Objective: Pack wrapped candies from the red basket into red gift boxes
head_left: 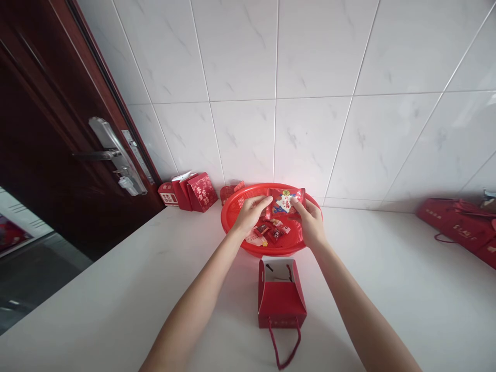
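Between my two hands is a red snack packet (284,203) with a white and blue print, held above a red plastic basket (228,219). My left hand (251,213) pinches its left edge, while my right hand (309,219) grips the right side. Several small wrapped candies (273,231) lie in the basket below the packet. Nearer to me, between my forearms, stands a red gift box (282,305) with its top open. Its dark red cord handle (284,356) droops onto the white table at the front.
Folded red gift boxes (189,191) stand by the wall, left of the basket. Red bags (461,227) lie against the wall at the right. A brown door (58,103) with a metal handle is on the left, beyond the table (163,279).
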`<state>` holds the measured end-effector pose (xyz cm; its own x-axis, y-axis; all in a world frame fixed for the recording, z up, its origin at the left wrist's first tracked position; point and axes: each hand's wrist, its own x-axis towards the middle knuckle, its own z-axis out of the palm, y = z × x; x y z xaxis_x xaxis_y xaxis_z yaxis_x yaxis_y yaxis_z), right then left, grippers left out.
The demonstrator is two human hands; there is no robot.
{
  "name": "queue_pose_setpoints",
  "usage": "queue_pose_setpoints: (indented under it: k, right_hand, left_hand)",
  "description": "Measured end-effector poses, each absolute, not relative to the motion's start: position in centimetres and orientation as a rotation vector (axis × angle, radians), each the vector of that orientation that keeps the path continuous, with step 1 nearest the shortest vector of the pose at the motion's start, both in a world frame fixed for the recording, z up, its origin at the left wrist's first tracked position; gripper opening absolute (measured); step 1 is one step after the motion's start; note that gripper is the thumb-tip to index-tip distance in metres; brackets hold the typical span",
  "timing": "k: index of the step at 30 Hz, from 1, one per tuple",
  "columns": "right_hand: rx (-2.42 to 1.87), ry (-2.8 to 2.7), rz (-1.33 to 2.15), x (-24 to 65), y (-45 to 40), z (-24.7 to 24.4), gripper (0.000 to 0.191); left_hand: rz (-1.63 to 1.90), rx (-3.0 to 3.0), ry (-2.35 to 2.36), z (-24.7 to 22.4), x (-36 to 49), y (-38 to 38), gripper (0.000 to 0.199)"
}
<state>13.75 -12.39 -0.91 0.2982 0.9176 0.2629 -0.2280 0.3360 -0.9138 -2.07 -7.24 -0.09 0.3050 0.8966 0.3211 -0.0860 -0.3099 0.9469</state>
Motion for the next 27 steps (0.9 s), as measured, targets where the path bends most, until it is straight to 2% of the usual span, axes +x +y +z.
queue_pose_setpoints:
  k: [3, 6, 8, 20, 27]
  right_hand:
    - [-0.897, -0.929, 0.896, 13.81, -12.27, -1.02, 0.042]
    - [-0.894, -0.925, 0.898, 13.87, -12.19, -1.12, 0.044]
    - [-0.894, -0.936, 0.905, 13.9, -12.18, -1.15, 0.044]
    - [-0.848, -0.936, 0.895, 13.72, -12.33, -1.09, 0.038]
    - [-0.847, -0.855, 0.891, 13.7, -12.28, -1.34, 0.033]
  left_hand:
    - [1.157, 1.595, 0.81, 0.01, -2.06, -7.48, 0.043]
    - [1.041, 1.574, 0.736, 0.09, -2.09, -7.81, 0.036]
    - [1.011, 1.555, 0.68, 0.16, -2.12, -7.99, 0.038]
    - [1.033, 1.58, 0.634, -0.22, -2.21, -7.56, 0.039]
    - [1.104, 1.611, 0.758, -0.14, -2.13, -7.42, 0.042]
